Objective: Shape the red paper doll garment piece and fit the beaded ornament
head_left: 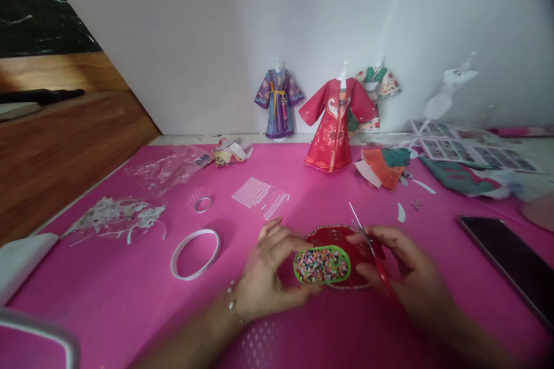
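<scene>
My left hand (272,271) is closed around a small green oval tray (296,270) filled with many-coloured beads (322,264), thumb at its near side and fingers at its far side. In my right hand (400,262) is a pair of scissors (380,268) with red handles, the thin metal blades pointing up and to the left. Beneath and behind the tray lies a red piece of cloth or card (331,234) edged with small pale beads. The tray and my hands cover part of it.
Paper-robed figures stand at the back: purple (279,101), red (333,121) and green-white (381,83). A sheet of stick-on pearls (251,192), a white tape ring (174,259) and white scraps (115,216) lie left. Fabric pieces (389,168) and a phone (506,259) lie right.
</scene>
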Demonstrator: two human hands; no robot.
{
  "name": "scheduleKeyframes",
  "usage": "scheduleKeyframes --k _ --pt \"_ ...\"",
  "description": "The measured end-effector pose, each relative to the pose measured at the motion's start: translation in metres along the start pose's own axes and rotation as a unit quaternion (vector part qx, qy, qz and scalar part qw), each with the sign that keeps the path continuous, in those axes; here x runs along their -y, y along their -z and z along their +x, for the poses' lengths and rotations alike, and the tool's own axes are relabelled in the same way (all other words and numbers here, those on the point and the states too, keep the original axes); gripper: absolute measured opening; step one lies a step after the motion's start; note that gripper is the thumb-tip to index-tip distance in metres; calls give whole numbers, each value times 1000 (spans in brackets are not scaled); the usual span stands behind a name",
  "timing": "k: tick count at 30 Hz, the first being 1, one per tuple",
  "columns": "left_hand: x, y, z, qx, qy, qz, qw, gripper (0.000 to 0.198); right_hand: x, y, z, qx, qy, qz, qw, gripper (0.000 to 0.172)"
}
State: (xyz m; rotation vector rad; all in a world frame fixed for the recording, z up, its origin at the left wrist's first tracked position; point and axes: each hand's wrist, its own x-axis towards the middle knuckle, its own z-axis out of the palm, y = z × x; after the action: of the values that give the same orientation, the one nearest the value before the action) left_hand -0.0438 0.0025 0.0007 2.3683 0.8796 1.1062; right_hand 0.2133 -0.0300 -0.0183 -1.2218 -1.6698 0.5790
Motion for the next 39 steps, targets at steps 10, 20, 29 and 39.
scheduleKeyframes --k 10,20,29,39 --pt "-5 2 3 24 -11 -12 1000 42 11 0 3 111 -143 160 970 32" --pt "-7 3 2 20 -42 -21 999 44 12 3 2 141 -207 247 936 36" --pt "-8 3 3 28 -40 -11 999 45 12 4 1 173 -188 201 946 38" --pt "-6 2 3 16 -42 12 999 41 10 3 0 177 -185 204 945 37"
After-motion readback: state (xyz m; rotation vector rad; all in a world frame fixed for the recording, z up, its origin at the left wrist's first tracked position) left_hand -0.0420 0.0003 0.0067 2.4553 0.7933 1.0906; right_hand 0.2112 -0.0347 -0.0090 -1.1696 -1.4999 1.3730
